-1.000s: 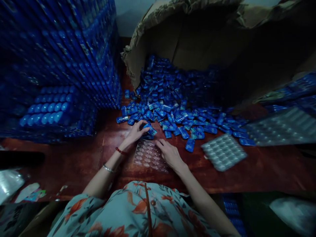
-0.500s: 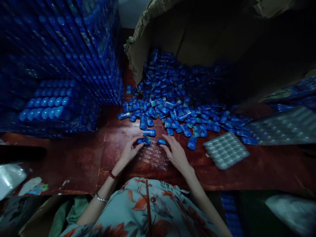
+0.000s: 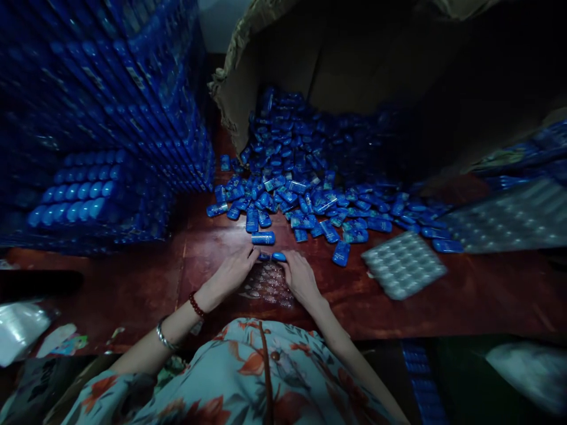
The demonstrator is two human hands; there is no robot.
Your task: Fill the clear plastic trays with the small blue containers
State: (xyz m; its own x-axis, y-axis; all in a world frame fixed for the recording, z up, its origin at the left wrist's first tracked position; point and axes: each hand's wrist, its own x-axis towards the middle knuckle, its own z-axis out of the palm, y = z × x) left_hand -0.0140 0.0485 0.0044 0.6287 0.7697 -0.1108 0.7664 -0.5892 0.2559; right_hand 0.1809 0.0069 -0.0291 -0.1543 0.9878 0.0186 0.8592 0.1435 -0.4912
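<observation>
A clear plastic tray with rows of moulded hollows lies on the table in front of me. At its far edge my left hand is closed on a small blue container, mostly covered by the fingers. My right hand pinches another small blue container just beside it, over the same edge. One loose blue container lies flat a little beyond both hands.
Many blue containers spill from a large torn cardboard box. Tall stacks of filled blue trays rise on the left. Clear trays lie on the right of the reddish-brown table.
Both hands have moved closer together at the tray's far edge. The left container is now more hidden by the fingers, and the view has shifted slightly.
</observation>
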